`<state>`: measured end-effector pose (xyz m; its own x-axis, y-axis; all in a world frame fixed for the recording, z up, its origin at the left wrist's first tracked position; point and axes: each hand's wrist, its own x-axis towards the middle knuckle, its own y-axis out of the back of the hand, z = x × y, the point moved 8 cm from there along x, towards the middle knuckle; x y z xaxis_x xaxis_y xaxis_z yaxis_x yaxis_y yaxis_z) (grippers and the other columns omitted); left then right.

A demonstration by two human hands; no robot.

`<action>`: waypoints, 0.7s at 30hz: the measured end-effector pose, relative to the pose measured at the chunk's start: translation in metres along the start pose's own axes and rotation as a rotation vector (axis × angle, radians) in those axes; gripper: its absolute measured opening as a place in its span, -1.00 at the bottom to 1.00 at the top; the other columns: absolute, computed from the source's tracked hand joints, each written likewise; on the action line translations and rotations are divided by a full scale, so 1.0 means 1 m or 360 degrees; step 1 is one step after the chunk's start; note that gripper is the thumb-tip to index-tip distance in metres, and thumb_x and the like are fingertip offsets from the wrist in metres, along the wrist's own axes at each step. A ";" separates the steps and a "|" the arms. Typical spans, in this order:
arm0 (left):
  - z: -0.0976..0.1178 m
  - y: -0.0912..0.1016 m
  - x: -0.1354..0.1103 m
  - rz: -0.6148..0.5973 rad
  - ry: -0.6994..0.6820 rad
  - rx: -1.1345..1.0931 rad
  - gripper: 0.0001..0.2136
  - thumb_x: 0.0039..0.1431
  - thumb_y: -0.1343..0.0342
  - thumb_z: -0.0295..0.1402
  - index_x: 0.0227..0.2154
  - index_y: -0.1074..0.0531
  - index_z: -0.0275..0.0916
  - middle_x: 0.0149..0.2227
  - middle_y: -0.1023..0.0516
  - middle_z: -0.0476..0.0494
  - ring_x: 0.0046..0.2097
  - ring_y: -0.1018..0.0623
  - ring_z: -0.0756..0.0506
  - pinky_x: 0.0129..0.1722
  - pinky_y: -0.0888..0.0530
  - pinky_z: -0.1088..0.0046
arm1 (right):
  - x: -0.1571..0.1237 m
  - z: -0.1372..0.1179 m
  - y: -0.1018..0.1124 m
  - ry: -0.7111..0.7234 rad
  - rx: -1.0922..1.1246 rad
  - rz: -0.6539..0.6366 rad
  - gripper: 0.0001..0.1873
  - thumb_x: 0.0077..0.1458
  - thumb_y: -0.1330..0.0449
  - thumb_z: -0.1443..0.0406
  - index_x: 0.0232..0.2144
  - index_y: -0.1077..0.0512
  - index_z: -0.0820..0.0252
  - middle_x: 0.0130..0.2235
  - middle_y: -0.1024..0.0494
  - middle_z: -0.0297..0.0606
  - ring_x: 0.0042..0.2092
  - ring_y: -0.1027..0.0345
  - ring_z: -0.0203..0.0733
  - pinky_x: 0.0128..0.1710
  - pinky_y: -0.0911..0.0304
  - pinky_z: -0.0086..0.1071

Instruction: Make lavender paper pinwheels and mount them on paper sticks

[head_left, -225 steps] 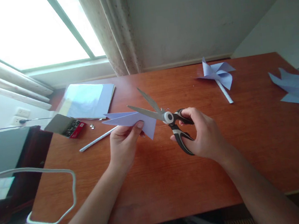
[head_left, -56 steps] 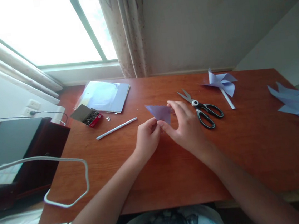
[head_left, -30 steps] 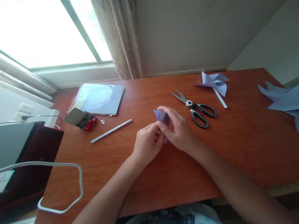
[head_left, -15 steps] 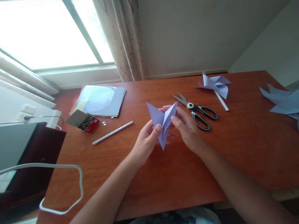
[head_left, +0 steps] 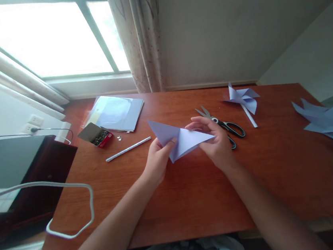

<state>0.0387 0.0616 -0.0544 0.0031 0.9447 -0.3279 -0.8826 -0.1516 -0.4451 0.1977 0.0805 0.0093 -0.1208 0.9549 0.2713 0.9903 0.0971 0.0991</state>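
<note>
Creased lilac paper (head_left: 186, 140) is what I have at the centre of my feed, raised above the wooden table (head_left: 191, 210) between the person's two hands. It spreads like a pair of wings from a fold near its middle, one pointed flap up to the left, the other reaching right, and a corner pointing down towards the person. From my end the left hand (head_left: 159, 158) reads as a closed pinch: thumb flat on the near face, fingers behind, the paper caught between. The right hand (head_left: 215, 141) is half curled round the other flap, its fingers loosely bent and the flap's tip lying across the palm side; I can't tell whether it grips or merely supports.

Just beyond the right hand I see the scissors (head_left: 220, 123) with blades parted and one handle loop partly covered by that hand. Further back lies a paper pinwheel (head_left: 243, 98) with its white stick. Left of the hands I pick out a rolled paper stick (head_left: 129, 149), small shiny metal pieces (head_left: 119, 138), an open red box (head_left: 105, 140) and a paper stack (head_left: 117, 112). More cut paper (head_left: 322, 117) sits at the far right.
</note>
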 end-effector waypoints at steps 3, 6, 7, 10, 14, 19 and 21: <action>0.002 0.007 0.002 0.0107 -0.0006 -0.0034 -0.70 -0.04 -0.41 -0.28 -0.26 -0.56 -0.31 -0.30 -0.68 -0.13 -0.31 -0.59 -0.09 -0.26 -0.45 0.43 | 0.001 -0.012 0.004 0.0255 -0.0496 0.0001 -0.52 -0.04 -0.12 0.51 -0.06 -0.46 0.06 -0.10 -0.64 -0.23 -0.02 -0.52 -0.05 0.05 -0.43 -0.10; 0.004 0.007 0.002 0.0124 0.0018 -0.0075 -0.69 -0.05 -0.41 -0.26 -0.27 -0.55 -0.31 -0.35 -0.68 -0.12 -0.37 -0.58 -0.07 -0.31 -0.44 0.44 | -0.002 -0.020 -0.003 0.0567 -0.1000 -0.0081 -0.52 0.01 -0.08 0.56 -0.11 -0.53 0.04 -0.10 -0.63 -0.21 0.02 -0.46 0.02 0.11 -0.38 -0.01; 0.004 0.007 0.001 0.0126 0.0024 -0.0082 -0.69 -0.05 -0.41 -0.25 -0.27 -0.55 -0.32 -0.36 -0.67 -0.12 -0.38 -0.57 -0.07 -0.32 -0.44 0.44 | -0.004 -0.020 -0.006 0.0632 -0.1099 -0.0108 -0.50 0.02 -0.07 0.57 -0.08 -0.54 0.04 -0.08 -0.63 -0.20 0.04 -0.45 0.04 0.12 -0.37 0.02; 0.004 0.006 0.001 0.0112 0.0026 -0.0068 -0.68 -0.04 -0.41 -0.24 -0.28 -0.56 -0.32 -0.36 -0.67 -0.13 -0.36 -0.58 -0.08 -0.32 -0.44 0.45 | -0.008 -0.016 -0.015 0.0731 -0.1205 -0.0194 -0.40 0.04 -0.04 0.58 0.06 -0.49 0.06 0.04 -0.59 -0.18 0.10 -0.41 0.06 0.15 -0.36 0.04; 0.003 0.004 0.001 0.0074 -0.0042 0.0006 -0.70 -0.03 -0.41 -0.23 -0.28 -0.57 -0.31 -0.33 -0.67 -0.12 -0.32 -0.58 -0.08 -0.26 -0.45 0.44 | -0.013 -0.015 -0.026 0.0790 -0.1235 -0.0266 -0.38 0.11 0.01 0.59 0.18 -0.42 0.19 0.14 -0.53 -0.08 0.17 -0.35 0.04 0.20 -0.33 0.00; 0.003 0.001 0.000 0.0015 -0.0085 0.0080 -0.73 0.00 -0.39 -0.24 -0.29 -0.59 -0.31 -0.34 -0.66 -0.10 -0.32 -0.56 -0.08 -0.23 -0.45 0.43 | -0.015 -0.019 -0.030 0.0800 -0.1251 -0.0302 -0.34 0.12 0.03 0.60 0.23 -0.38 0.18 0.18 -0.50 -0.08 0.20 -0.31 0.06 0.23 -0.31 0.04; 0.005 0.002 0.000 0.0035 -0.0098 0.0090 -0.74 0.01 -0.39 -0.24 -0.30 -0.58 -0.31 -0.35 -0.66 -0.09 -0.33 -0.54 -0.06 -0.26 -0.44 0.45 | -0.015 -0.020 -0.031 0.0802 -0.1246 -0.0311 -0.36 0.13 -0.01 0.57 0.23 -0.37 0.17 0.20 -0.49 -0.07 0.21 -0.30 0.08 0.23 -0.30 0.07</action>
<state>0.0348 0.0628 -0.0514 -0.0435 0.9577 -0.2846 -0.9072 -0.1572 -0.3901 0.1678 0.0571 0.0217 -0.4759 0.6904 0.5449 0.6444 -0.1479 0.7502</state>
